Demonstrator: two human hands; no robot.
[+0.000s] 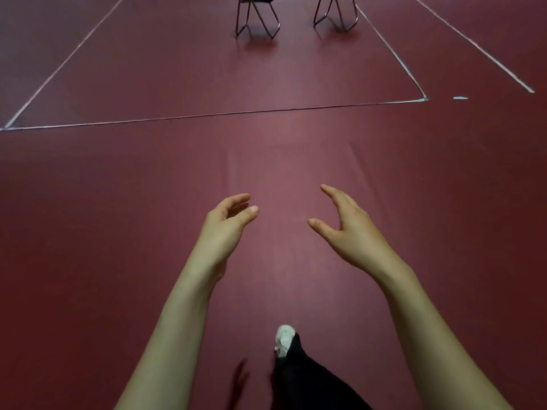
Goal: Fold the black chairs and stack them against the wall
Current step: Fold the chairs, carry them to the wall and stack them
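Note:
Two black chairs stand unfolded at the far top of the view, one on the left [257, 17] and one on the right [336, 13]. Only their thin metal legs and a strip of the left chair's seat show; the upper parts are cut off by the frame. My left hand [228, 220] and my right hand [343, 224] are stretched out in front of me over the floor, well short of the chairs. Both hands hold nothing, with fingers relaxed and palms turned towards each other.
A dark red floor [148, 187] fills the view, marked with white tape lines [207, 115] that box in the chairs' area. A scrap of tape [460, 98] lies at the right. My white shoe [284, 338] and dark trouser leg show at the bottom.

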